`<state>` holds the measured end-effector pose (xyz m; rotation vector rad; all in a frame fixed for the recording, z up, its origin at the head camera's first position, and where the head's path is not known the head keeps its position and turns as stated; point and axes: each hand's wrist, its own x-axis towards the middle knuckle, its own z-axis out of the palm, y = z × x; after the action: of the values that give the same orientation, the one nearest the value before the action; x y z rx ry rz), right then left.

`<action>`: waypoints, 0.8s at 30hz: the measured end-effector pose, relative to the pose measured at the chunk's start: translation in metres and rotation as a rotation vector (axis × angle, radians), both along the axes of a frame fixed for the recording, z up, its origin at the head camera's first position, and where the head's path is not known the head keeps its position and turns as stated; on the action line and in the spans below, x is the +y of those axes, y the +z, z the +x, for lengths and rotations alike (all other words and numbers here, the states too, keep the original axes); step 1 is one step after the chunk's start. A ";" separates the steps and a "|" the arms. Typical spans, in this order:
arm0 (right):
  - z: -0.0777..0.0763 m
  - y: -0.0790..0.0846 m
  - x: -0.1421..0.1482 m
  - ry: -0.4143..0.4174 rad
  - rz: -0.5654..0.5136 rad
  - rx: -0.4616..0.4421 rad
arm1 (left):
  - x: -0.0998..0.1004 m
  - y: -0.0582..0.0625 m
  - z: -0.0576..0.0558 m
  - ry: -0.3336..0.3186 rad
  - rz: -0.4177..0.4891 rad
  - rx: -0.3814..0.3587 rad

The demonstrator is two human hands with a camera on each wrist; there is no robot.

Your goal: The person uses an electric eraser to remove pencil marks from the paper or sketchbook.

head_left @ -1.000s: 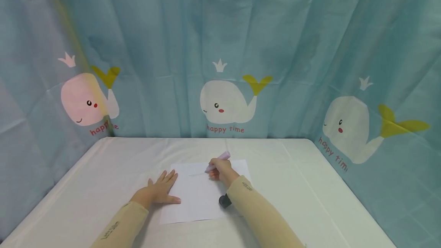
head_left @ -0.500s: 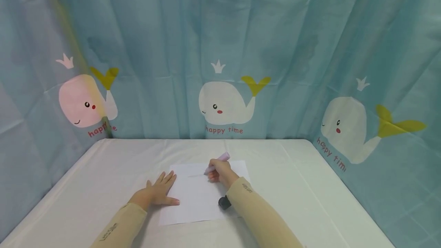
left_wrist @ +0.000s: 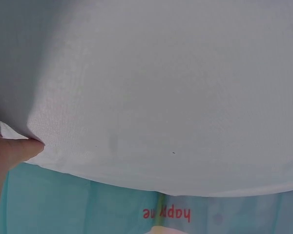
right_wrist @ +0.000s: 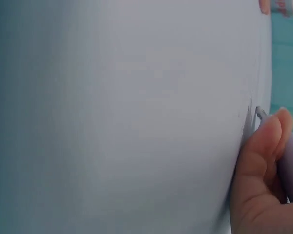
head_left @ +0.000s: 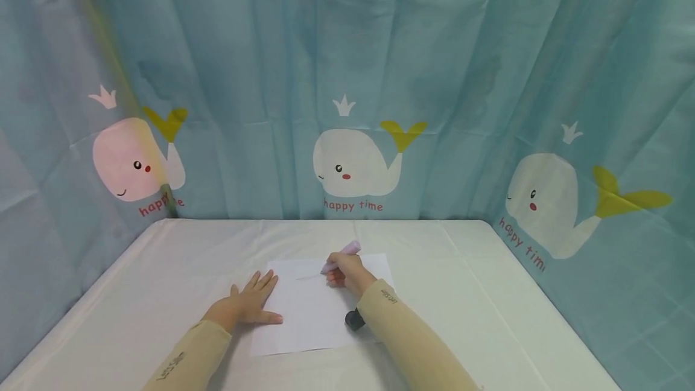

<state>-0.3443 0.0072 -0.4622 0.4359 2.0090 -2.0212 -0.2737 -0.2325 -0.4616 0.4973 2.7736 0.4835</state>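
Observation:
A white sheet of paper [head_left: 309, 321] lies on the table with a faint, thin line [head_left: 307, 278] across its upper part. My right hand [head_left: 350, 271] pinches a light purple marker [head_left: 352, 247], tilted, its tip at the right end of that line. In the right wrist view, thumb and finger grip the marker [right_wrist: 290, 168] near its grey tip, close to the paper; dark marks or shadow show beside it. Spread fingers of my left hand [head_left: 243, 305] rest flat over the paper's left edge. Only part of the left hand [left_wrist: 12, 152] shows in the left wrist view.
A white cloth covers the table [head_left: 461, 318]. Behind and at both sides hangs a blue curtain [head_left: 260, 77] with whale prints. A black round object [head_left: 355, 320] sits at the right wrist, above the paper.
The head view has shifted slightly. My right hand, with the marker, sits a touch further left. The left hand stays in place on the paper's edge.

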 end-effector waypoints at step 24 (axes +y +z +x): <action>-0.003 -0.002 0.008 -0.001 -0.088 -0.057 | 0.015 0.006 0.030 -0.009 -0.003 0.164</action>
<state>-0.3469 0.0152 -0.4641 0.4700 1.8787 -2.0648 -0.2436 -0.2175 -0.4559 0.5718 2.9261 0.4553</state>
